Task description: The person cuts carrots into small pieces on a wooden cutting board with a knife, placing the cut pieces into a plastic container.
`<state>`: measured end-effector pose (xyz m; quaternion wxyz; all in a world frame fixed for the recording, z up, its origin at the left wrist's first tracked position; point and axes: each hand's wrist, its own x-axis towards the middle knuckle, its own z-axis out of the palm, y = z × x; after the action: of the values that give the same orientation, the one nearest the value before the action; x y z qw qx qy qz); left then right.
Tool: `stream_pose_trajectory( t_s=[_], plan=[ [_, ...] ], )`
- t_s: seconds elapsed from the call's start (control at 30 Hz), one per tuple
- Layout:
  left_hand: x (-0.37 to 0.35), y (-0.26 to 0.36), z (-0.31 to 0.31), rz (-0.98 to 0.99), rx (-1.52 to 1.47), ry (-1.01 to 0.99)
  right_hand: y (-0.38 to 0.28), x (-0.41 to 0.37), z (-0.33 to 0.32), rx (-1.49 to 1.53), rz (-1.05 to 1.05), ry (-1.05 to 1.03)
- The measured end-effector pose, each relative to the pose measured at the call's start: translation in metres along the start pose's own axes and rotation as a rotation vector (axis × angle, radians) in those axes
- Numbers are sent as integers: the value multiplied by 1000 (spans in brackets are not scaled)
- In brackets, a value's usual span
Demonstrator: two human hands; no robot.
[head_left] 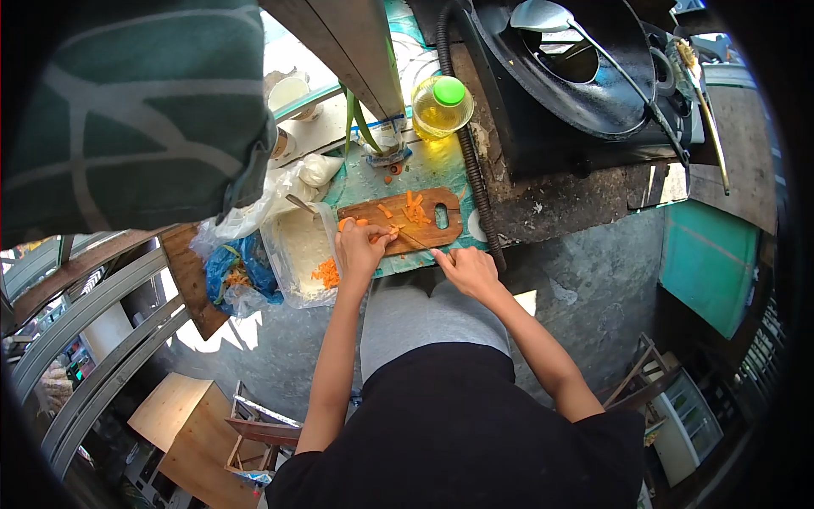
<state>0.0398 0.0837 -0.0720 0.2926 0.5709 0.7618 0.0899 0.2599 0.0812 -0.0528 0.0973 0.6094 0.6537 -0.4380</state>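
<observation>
A wooden cutting board (454, 222) lies on the table in front of me. My left hand (359, 248) is closed on a piece of carrot at the board's left part, its fingertips near the blade. My right hand (471, 272) grips a knife (415, 241), whose blade reaches left across the board to the carrot. The knife's handle is mostly hidden in my fist. Cut carrot sticks (415, 209) rest near the board's far edge. Left of the board stands a clear plastic container (270, 242) holding a whitish substance, with diced carrot (326, 273) in its near right corner.
A jar of yellow liquid with a green lid (448, 92) stands behind the board. A black stove with a wok (543, 76) and a ladle (610, 64) is at the far right. A blue plastic bag (254, 276) of scraps sits left of the container. Green cloth hangs upper left.
</observation>
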Motion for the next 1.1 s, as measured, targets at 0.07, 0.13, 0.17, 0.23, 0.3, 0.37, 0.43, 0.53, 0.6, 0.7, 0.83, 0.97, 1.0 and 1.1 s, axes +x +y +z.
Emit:
stream_pose_trajectory(
  t_s=[0.07,0.13,0.17,0.23,0.3,0.37,0.43,0.53,0.6,0.7,0.83,0.97,1.0,1.1],
  plan=[
    [1,-2,-1,74,-12,36,1,-1,-2,29,1,-4],
    [2,-1,-2,47,-23,25,3,-1,4,56,9,-9],
    [2,1,-2,24,-35,11,3,1,12,50,12,11],
    [2,5,-5,9,-48,-8,7,2,23,43,13,36],
    [-1,6,-8,-12,-52,-25,5,-4,29,235,97,20],
    [-3,9,-10,76,71,6,15,-5,37,339,168,-54],
    [-4,3,-4,124,67,36,25,-6,46,437,239,-125],
    [-11,8,-5,218,57,102,24,-12,47,508,296,-123],
    [-14,10,-3,272,51,137,6,-22,28,408,227,-77],
    [-18,8,6,296,78,209,-4,-29,23,396,209,-32],
    [-23,8,11,282,90,250,-3,-31,28,301,195,22],
    [-22,9,12,285,100,270,-3,-29,27,236,139,90],
    [-22,8,13,285,100,271,-3,-27,25,223,127,88],
    [-22,7,15,280,80,278,-5,-22,31,239,103,115]
  ],
)
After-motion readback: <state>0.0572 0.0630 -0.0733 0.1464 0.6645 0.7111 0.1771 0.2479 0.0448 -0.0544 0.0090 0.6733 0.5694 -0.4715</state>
